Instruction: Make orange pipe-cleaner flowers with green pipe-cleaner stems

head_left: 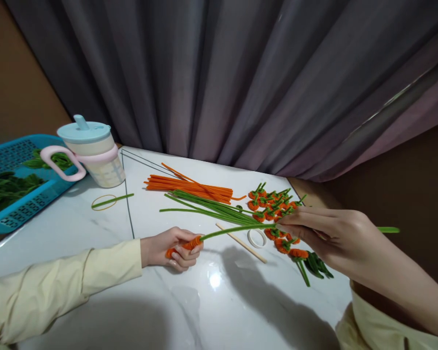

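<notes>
My left hand (173, 249) rests on the white marble table (211, 301) with its fingers closed round a small orange pipe-cleaner carrot (184, 245). A long green pipe cleaner (237, 230) runs from that carrot to my right hand (324, 233), which pinches it; its far end (389, 229) sticks out past the hand. Just behind lie a bundle of green pipe cleaners (208, 206), a bundle of orange pipe cleaners (190, 187) and a cluster of finished little carrots (273, 201). More carrots with green leaves (299, 255) lie under my right hand.
A wooden stick (241, 243) and a white tape ring (256, 238) lie by the carrots. A pale cup with a blue lid and pink handle (91, 153) stands at the back left beside a blue basket of green pieces (18, 184). A yellow loop (104, 202) lies nearby. Grey curtains hang behind.
</notes>
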### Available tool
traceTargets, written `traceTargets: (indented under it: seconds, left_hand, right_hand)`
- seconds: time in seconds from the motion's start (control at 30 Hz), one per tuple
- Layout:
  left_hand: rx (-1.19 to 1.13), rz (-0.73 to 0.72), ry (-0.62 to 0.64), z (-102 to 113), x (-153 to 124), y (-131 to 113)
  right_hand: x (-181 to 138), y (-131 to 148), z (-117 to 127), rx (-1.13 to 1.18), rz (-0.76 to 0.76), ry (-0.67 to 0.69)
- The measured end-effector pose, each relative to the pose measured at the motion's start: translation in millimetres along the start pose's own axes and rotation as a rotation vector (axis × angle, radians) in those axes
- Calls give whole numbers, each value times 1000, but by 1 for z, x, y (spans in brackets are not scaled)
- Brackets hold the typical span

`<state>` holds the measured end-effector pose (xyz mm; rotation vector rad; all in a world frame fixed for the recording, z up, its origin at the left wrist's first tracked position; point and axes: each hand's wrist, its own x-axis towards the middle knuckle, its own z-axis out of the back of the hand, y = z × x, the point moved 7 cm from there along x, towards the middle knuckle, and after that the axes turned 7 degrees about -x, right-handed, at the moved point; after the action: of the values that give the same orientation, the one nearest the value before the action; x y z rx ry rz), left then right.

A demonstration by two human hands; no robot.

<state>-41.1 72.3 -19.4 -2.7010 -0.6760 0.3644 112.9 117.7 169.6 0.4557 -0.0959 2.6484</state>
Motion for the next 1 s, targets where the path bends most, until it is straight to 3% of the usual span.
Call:
traceTargets:
  seconds: [0.73, 1.0]
  left_hand:
    - [127, 129, -43, 4, -2, 11]
    - [141, 159, -46, 2, -2, 11]
  right_hand:
    - [-5, -3, -30, 127, 8, 279]
    - [4, 1, -36, 143, 7, 280]
